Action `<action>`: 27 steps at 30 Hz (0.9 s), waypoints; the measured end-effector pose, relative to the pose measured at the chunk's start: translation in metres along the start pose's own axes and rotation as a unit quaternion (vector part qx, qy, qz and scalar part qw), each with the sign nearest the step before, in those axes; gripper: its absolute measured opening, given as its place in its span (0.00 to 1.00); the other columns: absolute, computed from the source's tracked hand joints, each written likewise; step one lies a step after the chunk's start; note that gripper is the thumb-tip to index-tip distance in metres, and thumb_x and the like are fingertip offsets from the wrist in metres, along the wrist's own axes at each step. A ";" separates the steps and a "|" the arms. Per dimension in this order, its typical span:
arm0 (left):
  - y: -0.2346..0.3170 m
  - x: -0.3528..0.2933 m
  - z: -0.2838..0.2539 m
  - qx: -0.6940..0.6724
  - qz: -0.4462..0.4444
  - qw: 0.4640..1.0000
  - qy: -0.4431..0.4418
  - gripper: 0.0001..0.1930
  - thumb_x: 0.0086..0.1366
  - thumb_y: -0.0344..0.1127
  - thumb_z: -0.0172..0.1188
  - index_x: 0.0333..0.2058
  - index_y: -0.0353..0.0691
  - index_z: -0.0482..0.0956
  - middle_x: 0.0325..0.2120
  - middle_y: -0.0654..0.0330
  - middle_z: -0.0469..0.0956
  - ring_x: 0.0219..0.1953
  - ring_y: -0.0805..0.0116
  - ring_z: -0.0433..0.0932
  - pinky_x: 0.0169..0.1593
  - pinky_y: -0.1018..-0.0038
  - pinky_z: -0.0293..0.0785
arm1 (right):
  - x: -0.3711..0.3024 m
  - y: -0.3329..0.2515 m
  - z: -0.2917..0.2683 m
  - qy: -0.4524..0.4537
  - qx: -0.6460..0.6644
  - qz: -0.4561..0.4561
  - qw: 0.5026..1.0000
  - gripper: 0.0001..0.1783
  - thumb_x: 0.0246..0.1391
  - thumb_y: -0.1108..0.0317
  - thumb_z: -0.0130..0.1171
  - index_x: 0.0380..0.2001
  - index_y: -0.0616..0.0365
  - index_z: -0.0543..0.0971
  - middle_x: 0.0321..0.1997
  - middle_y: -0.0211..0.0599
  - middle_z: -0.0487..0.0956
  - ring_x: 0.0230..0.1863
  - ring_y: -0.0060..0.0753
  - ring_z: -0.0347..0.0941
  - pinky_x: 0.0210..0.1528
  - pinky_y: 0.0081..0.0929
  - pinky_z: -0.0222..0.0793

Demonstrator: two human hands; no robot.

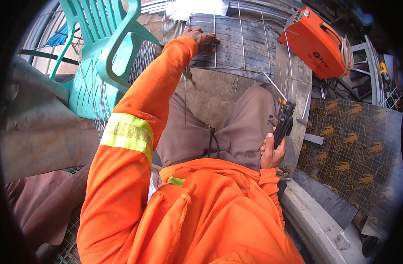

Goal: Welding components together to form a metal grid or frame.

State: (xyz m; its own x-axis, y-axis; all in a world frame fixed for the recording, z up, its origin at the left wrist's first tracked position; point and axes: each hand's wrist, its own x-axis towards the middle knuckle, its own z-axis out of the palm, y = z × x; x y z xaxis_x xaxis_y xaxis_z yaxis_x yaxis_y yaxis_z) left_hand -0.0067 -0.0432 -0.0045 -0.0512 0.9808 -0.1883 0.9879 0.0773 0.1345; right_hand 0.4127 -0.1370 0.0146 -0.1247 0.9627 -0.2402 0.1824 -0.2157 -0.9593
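My left hand (pixel 203 38) reaches far forward over a dark slatted board (pixel 230 28), its fingers curled at a thin metal rod (pixel 215 55) that lies across the board. Several other thin rods, one of them a long rod (pixel 241 26), cross the same board. By my right knee, my right hand (pixel 272 152) is closed round a black welding electrode holder (pixel 285 119). From its jaw a pale welding electrode (pixel 275 86) slants up and left, its tip near the board's lower right corner.
A teal plastic chair (pixel 89 94) stands at the left, with bundled thin rods (pixel 142 59) beside it. At the upper right sits an orange welding machine (pixel 314 44) with a coiled cable (pixel 347 55). A dark printed panel (pixel 351 145) lies on the right, beside a concrete ledge (pixel 316 220).
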 end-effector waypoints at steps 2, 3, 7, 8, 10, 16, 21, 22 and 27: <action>-0.001 0.001 0.002 -0.001 -0.003 1.000 0.010 0.26 0.62 0.61 0.57 0.58 0.66 0.73 0.55 0.71 0.75 0.59 0.61 0.70 0.59 0.53 0.61 | 0.000 0.000 0.001 0.000 0.003 -0.002 1.000 0.20 0.61 0.64 0.57 0.52 0.65 0.70 0.25 0.27 0.70 0.18 0.15 0.62 0.21 0.15 0.61; -0.001 0.002 0.003 0.011 -0.011 1.000 -0.002 0.26 0.62 0.62 0.57 0.58 0.67 0.72 0.60 0.73 0.70 0.59 0.61 0.70 0.60 0.51 0.62 | 0.000 0.000 0.001 0.000 0.000 -0.002 1.000 0.20 0.61 0.64 0.57 0.52 0.65 0.70 0.25 0.27 0.70 0.18 0.14 0.62 0.21 0.15 0.61; -0.005 0.006 0.007 0.010 -0.023 1.000 -0.014 0.26 0.62 0.61 0.57 0.58 0.67 0.73 0.64 0.74 0.66 0.58 0.60 0.70 0.60 0.52 0.65 | 0.000 0.002 0.001 0.001 -0.008 -0.005 1.000 0.22 0.61 0.60 0.59 0.53 0.61 0.71 0.24 0.25 0.70 0.18 0.12 0.62 0.19 0.14 0.59; -0.005 0.006 0.007 0.009 -0.022 1.000 -0.014 0.26 0.62 0.61 0.57 0.58 0.67 0.73 0.64 0.74 0.66 0.58 0.60 0.70 0.60 0.52 0.65 | 0.000 0.001 0.001 0.001 -0.008 -0.005 1.000 0.22 0.61 0.60 0.59 0.53 0.61 0.71 0.24 0.25 0.70 0.18 0.12 0.62 0.19 0.14 0.59; -0.004 0.006 0.007 0.011 -0.009 1.000 0.002 0.25 0.62 0.60 0.58 0.57 0.66 0.74 0.64 0.75 0.68 0.58 0.60 0.71 0.58 0.54 0.67 | 0.000 0.000 0.001 -0.003 -0.005 -0.003 1.000 0.20 0.61 0.64 0.57 0.51 0.65 0.70 0.24 0.27 0.70 0.18 0.14 0.62 0.21 0.15 0.61; -0.001 0.002 0.008 0.023 0.004 1.000 0.016 0.24 0.64 0.58 0.57 0.58 0.65 0.72 0.64 0.75 0.67 0.58 0.59 0.70 0.59 0.54 0.66 | 0.001 0.000 0.001 -0.006 0.005 0.000 1.000 0.19 0.62 0.65 0.57 0.51 0.65 0.70 0.25 0.27 0.70 0.18 0.14 0.61 0.21 0.14 0.61; -0.002 0.002 0.008 0.014 0.007 1.000 0.011 0.25 0.64 0.57 0.57 0.59 0.65 0.72 0.64 0.75 0.66 0.59 0.59 0.69 0.59 0.54 0.65 | 0.001 0.002 0.000 -0.004 0.012 0.001 1.000 0.19 0.62 0.65 0.57 0.51 0.65 0.70 0.24 0.26 0.70 0.18 0.14 0.61 0.21 0.14 0.61; -0.002 0.002 0.008 0.011 0.003 1.000 0.003 0.25 0.65 0.57 0.56 0.59 0.65 0.72 0.64 0.74 0.66 0.59 0.59 0.69 0.59 0.53 0.65 | 0.001 0.003 0.000 -0.005 0.009 0.000 1.000 0.19 0.62 0.65 0.57 0.51 0.65 0.71 0.24 0.26 0.70 0.18 0.14 0.61 0.21 0.14 0.61; -0.005 0.003 0.011 0.010 0.011 1.000 0.011 0.25 0.65 0.57 0.56 0.60 0.65 0.71 0.65 0.71 0.65 0.58 0.57 0.70 0.59 0.53 0.65 | 0.000 0.000 0.001 -0.004 0.006 -0.002 1.000 0.18 0.61 0.65 0.57 0.50 0.64 0.71 0.24 0.26 0.70 0.18 0.13 0.62 0.21 0.15 0.61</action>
State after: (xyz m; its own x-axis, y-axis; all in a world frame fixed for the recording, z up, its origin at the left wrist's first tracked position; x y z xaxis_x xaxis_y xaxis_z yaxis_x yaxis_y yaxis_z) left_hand -0.0102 -0.0426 -0.0159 -0.0330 0.9858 -0.1646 0.9914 0.0532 0.1195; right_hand 0.4117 -0.1368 0.0139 -0.1325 0.9624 -0.2372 0.1693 -0.2138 -0.9621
